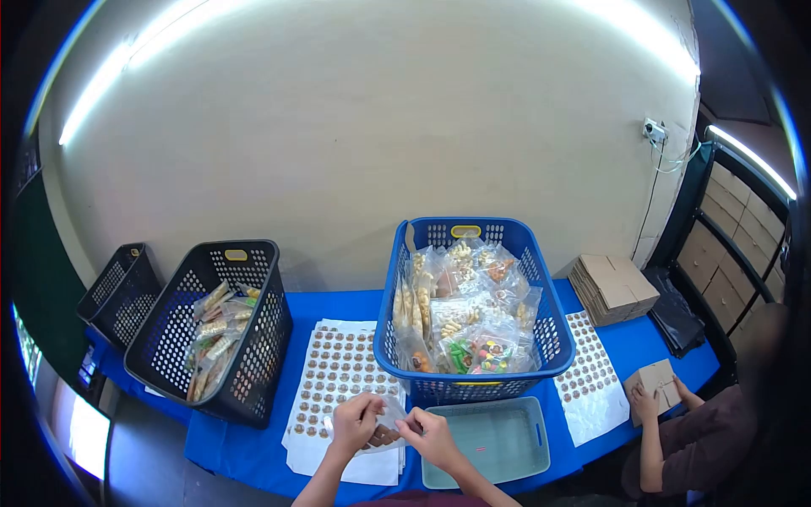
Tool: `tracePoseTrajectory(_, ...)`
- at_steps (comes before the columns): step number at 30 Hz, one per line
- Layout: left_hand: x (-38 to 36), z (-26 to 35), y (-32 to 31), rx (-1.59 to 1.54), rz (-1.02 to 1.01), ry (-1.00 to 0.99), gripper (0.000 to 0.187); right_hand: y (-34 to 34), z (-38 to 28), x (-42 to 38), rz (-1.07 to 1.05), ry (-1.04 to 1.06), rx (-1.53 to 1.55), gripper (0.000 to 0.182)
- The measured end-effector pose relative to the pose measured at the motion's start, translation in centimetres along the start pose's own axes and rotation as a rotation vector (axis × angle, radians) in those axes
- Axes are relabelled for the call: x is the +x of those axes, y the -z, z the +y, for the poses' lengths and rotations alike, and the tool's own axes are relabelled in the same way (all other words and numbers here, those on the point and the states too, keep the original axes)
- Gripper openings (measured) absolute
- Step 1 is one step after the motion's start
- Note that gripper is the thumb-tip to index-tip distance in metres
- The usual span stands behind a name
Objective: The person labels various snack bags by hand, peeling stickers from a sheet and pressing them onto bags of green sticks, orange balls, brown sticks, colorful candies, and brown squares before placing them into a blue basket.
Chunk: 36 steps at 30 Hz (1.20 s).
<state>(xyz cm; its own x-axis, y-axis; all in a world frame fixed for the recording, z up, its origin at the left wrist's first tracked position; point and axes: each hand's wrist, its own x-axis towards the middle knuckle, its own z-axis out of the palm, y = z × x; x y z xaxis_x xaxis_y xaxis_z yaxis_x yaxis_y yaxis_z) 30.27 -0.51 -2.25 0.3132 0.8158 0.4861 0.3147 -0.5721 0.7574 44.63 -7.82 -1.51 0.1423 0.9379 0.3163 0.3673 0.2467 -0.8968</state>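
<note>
Between my two hands is a clear plastic bag (390,414) with brown pieces in its lower part; their kind is too small to make out. My left hand (356,421) pinches the bag's left side, and my right hand (429,436) grips its right edge with closed fingers. Underneath lies a sticker sheet (325,363) with rows of round brown labels. Just right of my hands sits a shallow grey-green tray (534,460). Behind it stands a blue basket (557,359) full of clear snack bags (460,317).
A black basket (274,338) with packed bags stands at left, a smaller black basket (106,283) beyond it. At right are another sticker sheet (583,372), stacked flat cardboard (617,283), black plastic bags (676,313) and a co-worker's hands (646,401) on a cardboard box (655,380).
</note>
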Motion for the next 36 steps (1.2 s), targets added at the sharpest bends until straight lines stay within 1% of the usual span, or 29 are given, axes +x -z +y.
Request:
tracePoseTrajectory(2,0.4,0.1,0.8,0.025,0.09,-0.03,0.011,0.0,-0.1,-0.3,-0.051,-0.008,-0.032,0.022)
tracePoseTrajectory(5,1.1,0.6,1.7,0.025,0.151,0.005,0.01,-0.5,-0.3,-0.7,-0.023,0.028,0.085,0.022)
tracePoseTrajectory(6,1.2,0.0,1.5,0.022,0.188,-0.044,0.017,-0.4,-0.1,-0.7,-0.045,0.027,0.05,0.022)
tracePoseTrajectory(8,2.1,-1.3,1.9,-0.046,0.411,-0.002,0.023,-0.1,0.5,-1.0,-0.093,0.024,-0.021,0.022)
tracePoseTrajectory(9,2.6,-1.9,2.4,-0.083,0.524,0.023,0.026,0.2,1.0,-1.6,-0.151,-0.002,-0.014,0.021)
tracePoseTrajectory(11,4.7,-3.1,5.3,-0.25,0.586,0.169,0.031,0.7,2.5,-3.7,-0.269,-0.057,0.003,0.02)
tracePoseTrajectory(14,5.3,0.8,5.7,-0.351,0.394,0.212,0.03,1.8,3.7,-4.7,-0.194,-0.117,-0.011,0.018)
tracePoseTrajectory(15,4.8,-1.3,4.8,-0.441,0.274,0.24,0.029,2.3,3.8,-4.9,-0.161,-0.139,-0.027,0.019)
tracePoseTrajectory(16,4.2,-1.1,3.6,-0.409,0.196,0.308,0.028,3.1,3.2,-4.6,-0.19,-0.21,-0.031,0.018)
tracePoseTrajectory(17,3.7,-0.6,2.0,-0.376,0.115,0.373,0.027,3.6,2.3,-4.3,-0.107,-0.109,-0.057,0.02)
tracePoseTrajectory(19,2.4,-1.1,-0.5,-0.412,-0.247,0.503,0.029,4.3,0.2,-3.0,0.073,0.113,-0.107,0.024)
tracePoseTrajectory(20,1.8,-0.9,-1.9,-0.369,-0.333,0.399,0.029,5.0,-1.1,-2.7,0.025,0.182,-0.239,0.027)
tracePoseTrajectory(21,1.0,-0.8,-3.1,-0.326,-0.421,0.302,0.029,5.2,-1.7,-2.7,-0.015,0.237,-0.319,0.026)
tracePoseTrajectory(23,0.5,-1.2,-4.7,-0.448,-0.632,0.349,0.029,5.7,-2.3,-2.7,-0.1,0.351,-0.484,0.024)
tracePoseTrajectory(24,0.4,-1.1,-5.4,-0.497,-0.635,0.424,0.03,5.5,-2.2,-2.7,-0.11,0.36,-0.459,0.014)
tracePoseTrajectory(27,0.8,0.2,-5.8,-0.604,-0.483,0.342,0.032,5.7,-1.5,-2.7,-0.118,0.332,-0.439,0.006)
tracePoseTrajectory(28,1.1,0.2,-5.3,-0.572,-0.485,0.287,0.033,6.2,-1.5,-2.6,-0.096,0.334,-0.434,0.004)
tracePoseTrajectory(31,1.0,0.9,-3.4,-0.62,-0.637,0.197,0.032,6.9,-0.1,-2.6,-0.069,0.222,-0.26,0.008)
tracePoseTrajectory(32,0.5,2.3,-2.9,-0.6,-0.617,0.255,0.027,7.0,-0.8,-2.5,-0.013,0.202,-0.24,0.011)
tracePoseTrajectory(35,-0.8,2.5,-3.8,-0.316,-0.541,-0.055,0.021,6.0,0.0,-2.5,0.012,0.134,-0.152,0.012)
tracePoseTrajectory(36,-1.2,2.8,-4.3,-0.27,-0.391,-0.006,0.016,5.6,0.0,-2.3,0.038,0.127,-0.099,0.01)
